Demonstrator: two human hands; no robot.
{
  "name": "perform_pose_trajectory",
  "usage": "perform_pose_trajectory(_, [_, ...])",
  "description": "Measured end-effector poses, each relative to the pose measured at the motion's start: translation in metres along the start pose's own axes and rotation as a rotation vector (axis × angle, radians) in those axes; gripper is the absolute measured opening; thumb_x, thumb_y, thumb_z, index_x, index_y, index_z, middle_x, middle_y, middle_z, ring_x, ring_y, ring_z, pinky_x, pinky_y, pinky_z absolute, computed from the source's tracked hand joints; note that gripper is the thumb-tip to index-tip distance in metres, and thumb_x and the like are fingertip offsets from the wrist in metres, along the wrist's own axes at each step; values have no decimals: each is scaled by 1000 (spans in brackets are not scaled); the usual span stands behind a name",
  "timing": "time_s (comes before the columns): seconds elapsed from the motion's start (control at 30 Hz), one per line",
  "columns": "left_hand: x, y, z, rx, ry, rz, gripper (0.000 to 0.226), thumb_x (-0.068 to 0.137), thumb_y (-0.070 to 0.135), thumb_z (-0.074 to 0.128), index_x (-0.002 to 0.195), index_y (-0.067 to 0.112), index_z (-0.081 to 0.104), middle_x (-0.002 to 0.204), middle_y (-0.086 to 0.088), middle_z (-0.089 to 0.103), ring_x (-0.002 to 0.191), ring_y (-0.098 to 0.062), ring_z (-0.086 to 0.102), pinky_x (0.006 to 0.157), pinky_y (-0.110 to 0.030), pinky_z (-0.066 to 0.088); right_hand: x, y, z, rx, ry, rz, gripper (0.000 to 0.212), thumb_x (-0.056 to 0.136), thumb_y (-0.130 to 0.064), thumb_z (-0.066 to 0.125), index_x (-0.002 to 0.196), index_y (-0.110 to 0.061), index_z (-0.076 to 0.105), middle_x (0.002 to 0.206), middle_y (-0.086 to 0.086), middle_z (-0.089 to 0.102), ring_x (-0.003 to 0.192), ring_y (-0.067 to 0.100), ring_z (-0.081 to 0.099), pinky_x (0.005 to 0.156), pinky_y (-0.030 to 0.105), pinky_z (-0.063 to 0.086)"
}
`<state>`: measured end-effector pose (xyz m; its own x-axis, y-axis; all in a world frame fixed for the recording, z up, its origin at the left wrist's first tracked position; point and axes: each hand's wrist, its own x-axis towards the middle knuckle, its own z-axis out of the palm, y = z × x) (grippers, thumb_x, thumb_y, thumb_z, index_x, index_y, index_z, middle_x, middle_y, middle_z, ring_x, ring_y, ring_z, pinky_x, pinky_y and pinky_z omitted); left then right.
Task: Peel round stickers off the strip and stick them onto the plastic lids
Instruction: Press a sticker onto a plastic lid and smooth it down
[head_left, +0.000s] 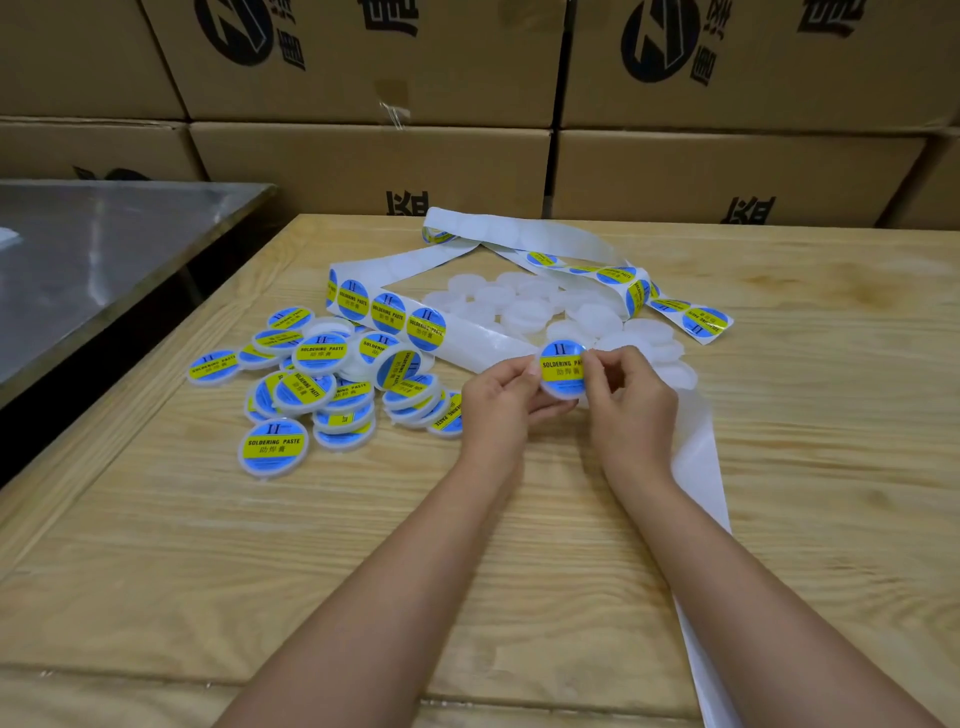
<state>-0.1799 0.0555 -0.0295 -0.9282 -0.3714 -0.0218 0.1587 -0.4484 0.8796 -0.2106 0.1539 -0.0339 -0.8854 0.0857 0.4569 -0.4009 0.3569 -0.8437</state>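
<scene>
A wall of stacked cardboard boxes (363, 156) with black printing fills the back. In front of it lies a pale wooden table (260, 545), and a metal table (104, 249) stands just beside it on the left.

Across the wood runs the long white strip (698, 457). It loops at the far side, comes forward past the hands and passes under the right forearm toward the near edge. A row of unpeeled stickers (389, 312) sits on the left stretch, and more show on the far right stretch.

A heap of labelled lids (311, 384) lies left of the hands (each carries a blue and yellow round label reading SOLDERING PASTE). A cluster of bare lids (519, 306), translucent white, rests inside the loop of the strip, beyond the hands.

The left hand (498, 400) holds one lid (558, 399) raised above the table, fingers curled beneath it and the thumb at its left edge. The right hand (634, 405) pinches the right edge of the sticker (563, 364) between thumb and forefinger. The sticker covers the lid's face, and whether it is pressed flat all over cannot be told
</scene>
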Motion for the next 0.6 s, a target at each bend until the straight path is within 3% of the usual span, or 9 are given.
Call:
perform_pose_trajectory(0.07, [-1, -1, 0, 23, -25, -7, 18, 94, 3, 47, 84, 4, 62, 71, -6, 72, 66, -19, 70, 61, -27, 57, 1, 2, 0, 21, 24, 37, 19, 90, -21, 61, 74, -15, 54, 63, -9, 57, 58, 3, 51, 54, 12, 36])
perform_pose_trajectory(0.23, [-6, -2, -1, 98, -145, 29, 20, 95, 5, 47, 99, 3, 66, 82, -10, 72, 76, -21, 70, 72, -29, 57, 4, 4, 0, 66, 89, 118, 31, 83, -35, 68, 73, -12, 49, 59, -7, 50, 54, 0, 49, 54, 13, 37])
perform_pose_trajectory(0.37, [-7, -2, -1, 69, -160, 35, 22, 95, 5, 48, 106, -4, 63, 93, -20, 69, 84, -26, 69, 78, -33, 57, 3, 2, 0, 54, 29, 109, 37, 76, -40, 74, 78, -15, 47, 59, -9, 46, 53, -3, 47, 52, 12, 37])
perform_pose_trajectory(0.6, [-2, 6, -6, -69, -65, -20, 19, 95, 5, 46, 92, 4, 65, 81, -7, 72, 77, -21, 70, 68, -29, 57, 2, -2, 1, 70, -147, 48, 42, 69, -29, 81, 96, -19, 50, 71, -5, 48, 61, 1, 45, 58, 13, 37])
